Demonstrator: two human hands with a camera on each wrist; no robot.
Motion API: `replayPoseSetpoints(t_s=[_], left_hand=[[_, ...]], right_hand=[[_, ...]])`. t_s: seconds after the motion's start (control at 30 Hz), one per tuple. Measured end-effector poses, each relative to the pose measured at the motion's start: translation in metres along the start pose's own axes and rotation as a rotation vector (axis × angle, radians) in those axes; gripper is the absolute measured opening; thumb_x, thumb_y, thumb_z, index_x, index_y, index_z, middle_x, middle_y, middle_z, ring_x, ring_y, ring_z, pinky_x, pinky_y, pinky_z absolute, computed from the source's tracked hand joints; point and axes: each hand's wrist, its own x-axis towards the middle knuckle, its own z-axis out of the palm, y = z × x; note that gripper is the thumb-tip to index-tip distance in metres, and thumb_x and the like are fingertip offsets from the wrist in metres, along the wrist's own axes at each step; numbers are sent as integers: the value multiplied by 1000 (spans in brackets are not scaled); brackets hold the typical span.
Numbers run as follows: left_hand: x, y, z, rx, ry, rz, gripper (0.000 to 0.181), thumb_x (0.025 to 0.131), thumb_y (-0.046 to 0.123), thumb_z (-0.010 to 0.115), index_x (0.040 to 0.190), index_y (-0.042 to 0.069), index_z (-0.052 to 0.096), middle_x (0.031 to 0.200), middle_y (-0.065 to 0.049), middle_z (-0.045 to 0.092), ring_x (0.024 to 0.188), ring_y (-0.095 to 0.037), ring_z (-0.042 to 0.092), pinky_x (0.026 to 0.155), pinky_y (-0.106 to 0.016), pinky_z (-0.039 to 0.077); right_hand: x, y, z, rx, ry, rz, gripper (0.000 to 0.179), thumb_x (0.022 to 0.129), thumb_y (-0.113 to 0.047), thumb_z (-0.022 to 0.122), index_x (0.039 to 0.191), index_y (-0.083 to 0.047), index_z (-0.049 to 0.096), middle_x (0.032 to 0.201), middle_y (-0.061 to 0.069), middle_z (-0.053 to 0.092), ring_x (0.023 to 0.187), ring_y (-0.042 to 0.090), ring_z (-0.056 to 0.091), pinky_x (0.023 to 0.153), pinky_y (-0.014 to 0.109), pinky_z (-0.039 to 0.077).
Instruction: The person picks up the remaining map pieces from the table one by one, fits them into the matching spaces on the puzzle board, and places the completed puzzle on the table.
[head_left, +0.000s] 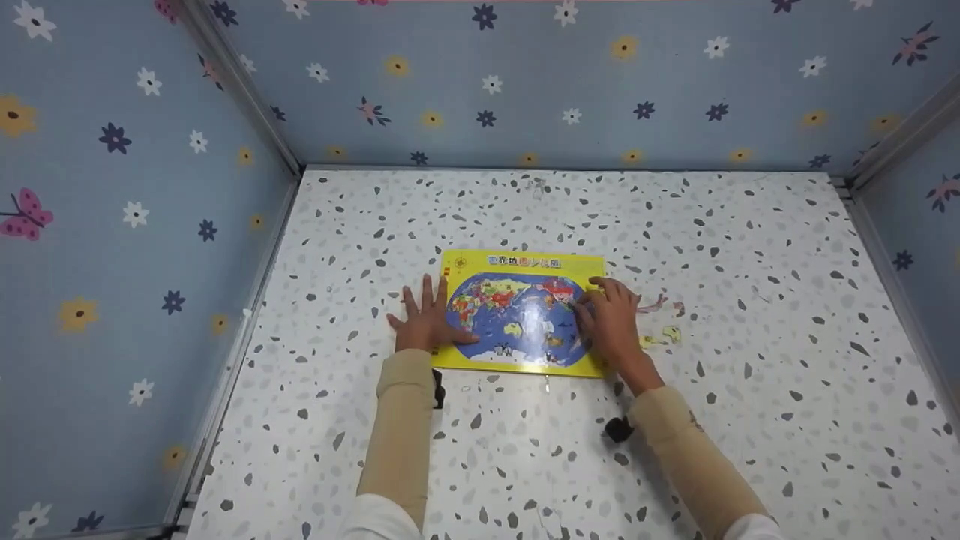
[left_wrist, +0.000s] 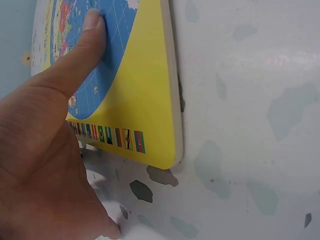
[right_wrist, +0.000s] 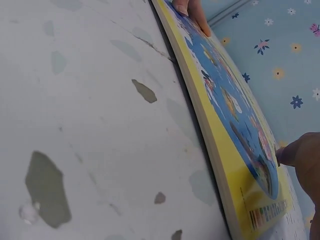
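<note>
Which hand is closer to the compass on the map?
Left: the left hand is just below-left of the compass; the right hand is across the map, farther right.

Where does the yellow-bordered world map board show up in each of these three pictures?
Head: map board near the centre.
Left wrist: map board at upper left, cut off by the top edge.
Right wrist: map board slanting from top centre to bottom right.
Shared landmark: the speckled white table beneath it.
</note>
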Motion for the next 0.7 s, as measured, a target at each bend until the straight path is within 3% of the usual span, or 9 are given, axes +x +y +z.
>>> replayPoseSetpoints(t_s=[0.3,0.7], left_hand=[[2,-1,2,-2,-1,-1,121,69,60,77,155,23,0,162,-5,-13,145,-41,-14,107,-75,3],[0,-1,1,0,8,-4,121,69,60,77,155,23,1,162,-5,-11,146,-42,-13,107,-74,3]], right_hand=[[0,-5,4,-23,-51,9,13,92,-22,63,91,-10,68,134,8,51,132,29,38,113,50,22],[0,-8,7,-29,-51,-3,15,92,-23,64,95,-9,69,134,9,51,131,29,38,113,51,22]])
